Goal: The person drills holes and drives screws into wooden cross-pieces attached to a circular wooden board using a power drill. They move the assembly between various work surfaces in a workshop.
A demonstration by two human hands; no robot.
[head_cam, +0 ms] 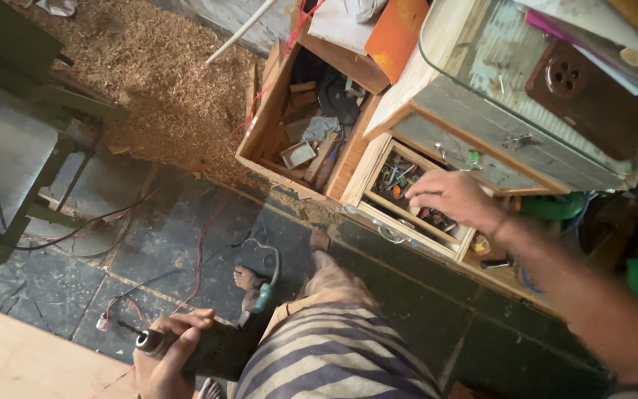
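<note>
Left hand (pixel 165 355) wraps fingers around a black power drill (pixel 208 351) at lower left, above the floor; likely heavy, rigid, best held by the body. Right hand (pixel 452 198), fingers loosely spread, hovers over the open drawer (pixel 378 214) of small bits.

Left hand (pixel 162 360) wrapped around a black power drill (pixel 199 347), chuck pointing left, cord trailing up behind it. Right hand (pixel 453 198) reaches into an open wooden drawer (pixel 378 214), fingers over small coloured bits. Beyond that hand, a wooden scrap box (pixel 260 144); sawdust (pixel 149 66) past it.
</note>
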